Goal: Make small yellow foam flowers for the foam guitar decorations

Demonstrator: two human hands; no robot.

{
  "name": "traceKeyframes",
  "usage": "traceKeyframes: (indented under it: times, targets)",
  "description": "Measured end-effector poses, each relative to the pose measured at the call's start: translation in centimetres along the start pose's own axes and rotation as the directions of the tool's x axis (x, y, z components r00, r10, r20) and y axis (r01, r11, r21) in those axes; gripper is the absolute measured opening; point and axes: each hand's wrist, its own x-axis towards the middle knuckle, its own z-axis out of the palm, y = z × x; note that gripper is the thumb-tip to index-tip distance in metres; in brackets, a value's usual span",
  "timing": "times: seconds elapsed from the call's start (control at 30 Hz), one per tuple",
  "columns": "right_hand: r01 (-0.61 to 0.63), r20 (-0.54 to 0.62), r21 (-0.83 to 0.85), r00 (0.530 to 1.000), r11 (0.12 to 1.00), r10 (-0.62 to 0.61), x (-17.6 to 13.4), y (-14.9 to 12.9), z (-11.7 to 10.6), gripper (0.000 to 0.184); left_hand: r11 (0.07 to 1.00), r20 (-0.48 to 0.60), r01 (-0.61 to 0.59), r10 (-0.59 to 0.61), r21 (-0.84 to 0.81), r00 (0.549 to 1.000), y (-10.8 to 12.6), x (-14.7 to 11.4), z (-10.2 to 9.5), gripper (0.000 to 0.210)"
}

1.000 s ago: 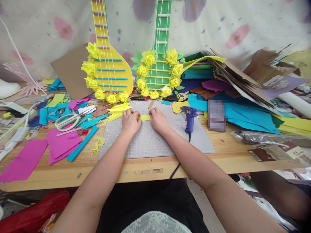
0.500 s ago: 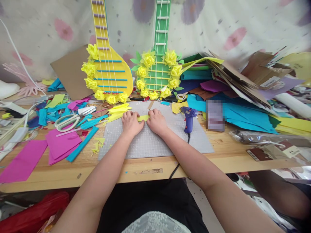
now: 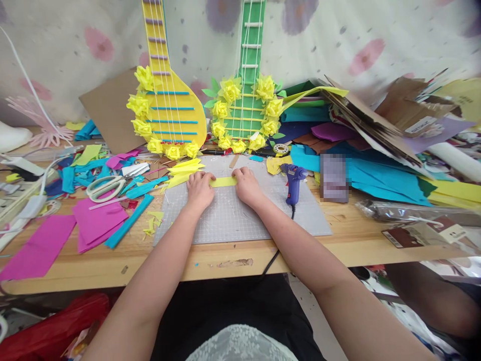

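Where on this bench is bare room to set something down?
The near half of the grey cutting mat, below both hands; the wooden strip right of the glue gun. Left of the mat, felt scraps and scissors crowd it.

Matt yellow paper strip (image 3: 223, 181); grey gridded mat (image 3: 240, 220); bare wood table (image 3: 338, 245).

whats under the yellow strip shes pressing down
The yellow strip lies flat on the grey cutting mat, which rests on the wooden table. The left hand and right hand cover its two ends, hiding them.
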Motion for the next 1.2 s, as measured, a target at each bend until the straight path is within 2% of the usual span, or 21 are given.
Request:
traceKeyframes:
  times: [0.13, 0.27, 0.37, 0.5, 0.6, 0.7, 0.8, 0.9, 1.0, 1.13, 1.2]
  targets:
    - [-0.036, -0.024, 0.118, 0.999, 0.992, 0.039, 0.3, 0.7, 0.0, 0.039, 0.998, -0.038, 0.002, -0.004, -0.059, 0.999, -0.5, 0.3, 0.0, 0.035]
    - [-0.109, -0.053, 0.336, 0.989, 0.935, 0.135, 0.7, 1.8, 0.0, 0.038, 0.994, -0.053, 0.006, -0.012, -0.113, 0.999, -0.4, 0.3, -0.1, 0.029]
    - [-0.093, -0.073, 0.426, 0.988, 0.900, 0.137, 0.8, 2.2, -0.1, 0.040, 0.993, -0.059, -0.017, 0.010, -0.117, 0.998, -0.4, 0.2, -0.1, 0.031]
    - [0.057, -0.114, 0.350, 0.993, 0.935, -0.018, 0.2, 1.6, -0.2, 0.044, 0.985, -0.070, -0.053, 0.042, -0.165, 0.997, -0.6, 0.2, 0.0, 0.020]
    - [0.203, -0.140, 0.211, 0.974, 0.956, -0.175, -0.3, 0.8, -0.3, 0.048, 0.970, -0.099, -0.121, 0.103, -0.210, 0.990, -0.5, 0.2, -0.1, 0.014]
    - [0.281, -0.140, 0.116, 0.954, 0.953, -0.264, -0.4, 0.2, -0.5, 0.045, 0.952, -0.131, -0.158, 0.127, -0.263, 0.983, -0.3, 0.2, -0.3, 0.015]
    - [0.299, -0.144, 0.087, 0.948, 0.950, -0.285, -0.2, 0.0, -0.5, 0.031, 0.937, -0.138, -0.170, 0.133, -0.305, 0.981, 0.0, 0.1, -0.4, 0.017]
    - [0.273, -0.164, 0.087, 0.952, 0.958, -0.256, 0.1, 0.0, -0.5, 0.023, 0.918, -0.126, -0.176, 0.139, -0.356, 0.982, 0.0, 0.0, -0.2, 0.017]
    - [0.241, -0.170, 0.084, 0.960, 0.967, -0.224, 0.2, 0.1, -0.6, 0.020, 0.893, -0.101, -0.180, 0.152, -0.413, 0.983, 0.0, 0.1, 0.0, 0.019]
    - [0.233, -0.171, 0.085, 0.961, 0.969, -0.217, 0.2, 0.2, -0.7, 0.022, 0.852, -0.140, -0.188, 0.136, -0.489, 0.981, -0.3, 0.2, 0.1, 0.022]
    - [0.236, -0.171, 0.085, 0.961, 0.968, -0.219, 0.2, 0.2, -0.8, 0.024, 0.831, -0.114, -0.154, 0.110, -0.534, 0.987, -0.5, 0.4, 0.2, 0.025]
